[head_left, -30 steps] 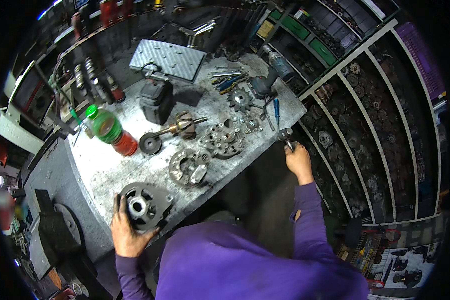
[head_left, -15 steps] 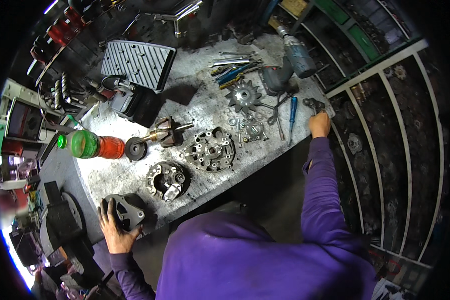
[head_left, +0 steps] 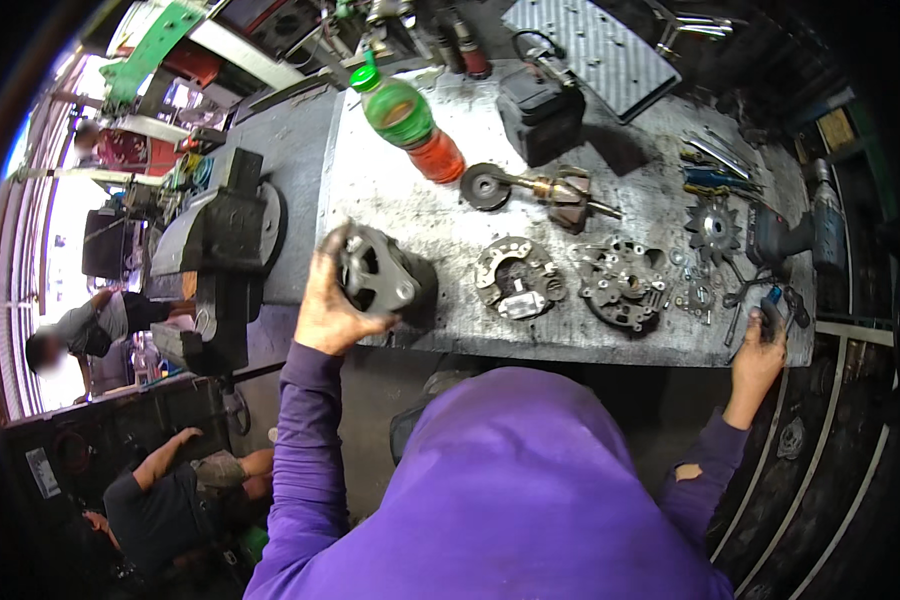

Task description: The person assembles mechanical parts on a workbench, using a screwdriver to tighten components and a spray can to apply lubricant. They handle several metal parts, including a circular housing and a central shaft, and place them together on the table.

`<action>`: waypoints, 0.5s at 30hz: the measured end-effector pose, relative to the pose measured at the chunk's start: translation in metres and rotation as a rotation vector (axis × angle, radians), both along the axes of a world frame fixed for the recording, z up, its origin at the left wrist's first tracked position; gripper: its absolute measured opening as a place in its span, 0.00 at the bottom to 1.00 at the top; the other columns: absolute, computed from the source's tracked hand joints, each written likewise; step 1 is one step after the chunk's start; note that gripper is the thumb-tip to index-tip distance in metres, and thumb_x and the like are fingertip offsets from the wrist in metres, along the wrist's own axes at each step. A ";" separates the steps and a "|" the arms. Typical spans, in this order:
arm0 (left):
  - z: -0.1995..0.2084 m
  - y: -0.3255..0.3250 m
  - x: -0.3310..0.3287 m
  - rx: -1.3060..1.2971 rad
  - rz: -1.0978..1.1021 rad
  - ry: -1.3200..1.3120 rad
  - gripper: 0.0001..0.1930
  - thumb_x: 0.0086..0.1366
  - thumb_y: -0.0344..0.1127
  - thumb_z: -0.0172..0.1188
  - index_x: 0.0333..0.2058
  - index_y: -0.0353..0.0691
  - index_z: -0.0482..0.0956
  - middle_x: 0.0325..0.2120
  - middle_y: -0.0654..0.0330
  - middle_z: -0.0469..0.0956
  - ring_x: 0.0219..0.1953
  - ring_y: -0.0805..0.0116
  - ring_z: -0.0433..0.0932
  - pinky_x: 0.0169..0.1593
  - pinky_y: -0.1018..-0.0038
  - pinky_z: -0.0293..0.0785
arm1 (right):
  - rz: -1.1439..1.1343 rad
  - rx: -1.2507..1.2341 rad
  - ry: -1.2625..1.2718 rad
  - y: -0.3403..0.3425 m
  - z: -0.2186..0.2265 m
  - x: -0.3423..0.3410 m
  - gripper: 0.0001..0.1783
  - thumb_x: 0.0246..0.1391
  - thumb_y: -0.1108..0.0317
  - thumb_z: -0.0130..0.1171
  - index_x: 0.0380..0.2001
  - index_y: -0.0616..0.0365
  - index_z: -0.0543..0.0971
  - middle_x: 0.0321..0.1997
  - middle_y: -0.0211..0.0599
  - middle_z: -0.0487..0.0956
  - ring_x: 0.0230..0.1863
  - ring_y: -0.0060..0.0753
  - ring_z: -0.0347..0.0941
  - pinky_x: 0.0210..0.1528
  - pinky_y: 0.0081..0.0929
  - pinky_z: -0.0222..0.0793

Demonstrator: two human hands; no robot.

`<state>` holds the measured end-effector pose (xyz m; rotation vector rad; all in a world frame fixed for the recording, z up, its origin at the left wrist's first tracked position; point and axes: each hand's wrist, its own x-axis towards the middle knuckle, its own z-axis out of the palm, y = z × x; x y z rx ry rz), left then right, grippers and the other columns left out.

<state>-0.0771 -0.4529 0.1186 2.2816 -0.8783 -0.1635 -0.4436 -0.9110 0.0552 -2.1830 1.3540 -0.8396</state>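
Observation:
At the near left of the bench, my left hand (head_left: 332, 312) wraps its fingers and thumb around the side of a grey metal alternator housing (head_left: 398, 282) with openings in its face. Whether the housing is lifted cannot be made out. At the right end, my right hand (head_left: 760, 350) closes on a blue-handled screwdriver (head_left: 774, 294); its shaft is hidden. Just right of these fingers lies a dark hand tool (head_left: 796, 308). Between my hands sit a round brush-and-rectifier part (head_left: 520, 305) and a second alternator end housing (head_left: 625, 290).
Behind are a rotor shaft (head_left: 566, 190), a pulley (head_left: 485, 187), a bottle of red liquid (head_left: 410, 125), a black box (head_left: 540, 110), a clawed rotor half (head_left: 712, 228) and a cordless drill (head_left: 827, 225). A vise (head_left: 210, 235) stands left. People (head_left: 175, 500) are beyond it; shelves stand right.
The view has turned left, bringing people into sight. My right hand has left the dark hand tool and taken hold of the screwdriver. My left hand's grip around the housing looks closer.

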 end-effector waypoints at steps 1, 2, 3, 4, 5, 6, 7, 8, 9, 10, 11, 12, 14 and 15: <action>0.008 0.007 0.003 -0.136 0.052 0.056 0.68 0.30 0.33 0.83 0.74 0.44 0.55 0.68 0.47 0.64 0.70 0.49 0.66 0.71 0.55 0.66 | 0.153 0.086 -0.143 0.026 0.015 0.021 0.22 0.66 0.61 0.64 0.55 0.68 0.79 0.49 0.50 0.85 0.50 0.39 0.81 0.58 0.34 0.74; 0.017 0.016 0.004 -0.310 0.157 0.192 0.68 0.31 0.29 0.82 0.75 0.39 0.53 0.69 0.48 0.65 0.70 0.54 0.65 0.72 0.58 0.64 | 0.239 0.166 -0.211 0.054 0.029 0.044 0.20 0.67 0.63 0.63 0.54 0.67 0.80 0.47 0.46 0.85 0.48 0.33 0.80 0.56 0.32 0.75; 0.027 0.028 0.006 -0.467 0.150 0.230 0.70 0.31 0.35 0.83 0.76 0.38 0.52 0.68 0.47 0.65 0.70 0.54 0.66 0.71 0.60 0.65 | 0.346 0.242 -0.296 0.082 0.042 0.068 0.18 0.67 0.65 0.63 0.54 0.65 0.80 0.46 0.41 0.85 0.46 0.27 0.79 0.54 0.31 0.75; 0.035 0.039 0.011 -0.542 0.182 0.295 0.71 0.32 0.40 0.83 0.76 0.39 0.51 0.68 0.48 0.65 0.70 0.54 0.66 0.71 0.60 0.65 | 0.430 0.352 -0.270 0.109 0.057 0.088 0.17 0.67 0.65 0.63 0.53 0.64 0.81 0.46 0.42 0.85 0.45 0.30 0.80 0.52 0.31 0.76; 0.040 0.051 0.017 -0.633 0.189 0.348 0.71 0.33 0.45 0.83 0.76 0.39 0.50 0.68 0.48 0.66 0.70 0.55 0.66 0.70 0.61 0.66 | 0.550 0.473 -0.279 0.136 0.071 0.107 0.16 0.66 0.66 0.64 0.53 0.64 0.81 0.45 0.42 0.85 0.44 0.32 0.81 0.51 0.32 0.77; 0.037 0.060 0.020 -0.683 0.178 0.341 0.72 0.34 0.55 0.83 0.76 0.39 0.51 0.67 0.48 0.67 0.68 0.56 0.69 0.68 0.61 0.69 | 0.726 0.404 -0.182 0.157 0.079 0.130 0.16 0.65 0.67 0.64 0.52 0.63 0.80 0.44 0.44 0.85 0.43 0.36 0.82 0.49 0.33 0.78; 0.033 0.072 0.020 -0.744 0.175 0.439 0.71 0.37 0.56 0.84 0.76 0.39 0.51 0.64 0.48 0.70 0.64 0.58 0.73 0.65 0.63 0.73 | 0.937 0.340 -0.119 0.173 0.084 0.155 0.15 0.64 0.68 0.64 0.52 0.63 0.80 0.43 0.46 0.84 0.41 0.41 0.83 0.47 0.35 0.79; 0.024 0.084 0.019 -0.796 0.202 0.539 0.69 0.38 0.57 0.83 0.76 0.39 0.53 0.62 0.49 0.72 0.61 0.59 0.75 0.63 0.64 0.75 | 1.097 0.234 -0.099 0.191 0.084 0.180 0.14 0.62 0.70 0.64 0.48 0.62 0.80 0.41 0.47 0.83 0.40 0.46 0.82 0.45 0.37 0.79; 0.012 0.094 0.017 -0.852 0.225 0.644 0.68 0.40 0.58 0.83 0.75 0.39 0.54 0.61 0.50 0.73 0.58 0.60 0.78 0.60 0.65 0.78 | 1.255 0.123 -0.074 0.209 0.081 0.206 0.12 0.59 0.71 0.64 0.45 0.62 0.79 0.39 0.48 0.81 0.39 0.50 0.81 0.44 0.39 0.79; -0.002 0.104 0.017 -0.952 0.092 0.713 0.58 0.48 0.55 0.80 0.72 0.38 0.60 0.67 0.48 0.69 0.65 0.51 0.74 0.65 0.58 0.76 | 1.349 0.007 -0.132 0.228 0.075 0.230 0.11 0.59 0.71 0.64 0.44 0.62 0.79 0.38 0.48 0.81 0.38 0.51 0.80 0.42 0.40 0.77; -0.017 0.115 0.010 -1.059 0.118 0.789 0.57 0.48 0.53 0.80 0.72 0.40 0.61 0.66 0.49 0.71 0.66 0.49 0.73 0.67 0.55 0.74 | 1.444 -0.109 -0.180 0.247 0.068 0.254 0.11 0.58 0.72 0.63 0.43 0.63 0.79 0.37 0.49 0.80 0.38 0.53 0.79 0.39 0.40 0.76; -0.030 0.126 0.002 -1.112 0.113 0.873 0.55 0.48 0.52 0.80 0.72 0.40 0.62 0.66 0.50 0.71 0.66 0.49 0.73 0.68 0.54 0.72 | 1.507 -0.167 -0.116 0.262 0.060 0.276 0.10 0.56 0.72 0.62 0.41 0.62 0.78 0.35 0.47 0.78 0.37 0.52 0.77 0.39 0.41 0.76; -0.051 0.146 -0.015 -1.190 0.152 0.957 0.54 0.49 0.50 0.80 0.71 0.40 0.63 0.66 0.51 0.72 0.66 0.49 0.72 0.70 0.51 0.70 | 1.626 -0.279 0.040 0.294 0.043 0.316 0.08 0.52 0.74 0.61 0.37 0.61 0.77 0.33 0.46 0.75 0.38 0.50 0.75 0.41 0.41 0.77; -0.060 0.155 -0.022 -1.214 0.198 0.956 0.53 0.49 0.49 0.79 0.71 0.40 0.63 0.66 0.52 0.71 0.66 0.49 0.72 0.70 0.50 0.70 | 1.671 -0.316 0.190 0.307 0.035 0.332 0.06 0.52 0.75 0.60 0.34 0.63 0.80 0.33 0.48 0.80 0.38 0.53 0.79 0.40 0.42 0.78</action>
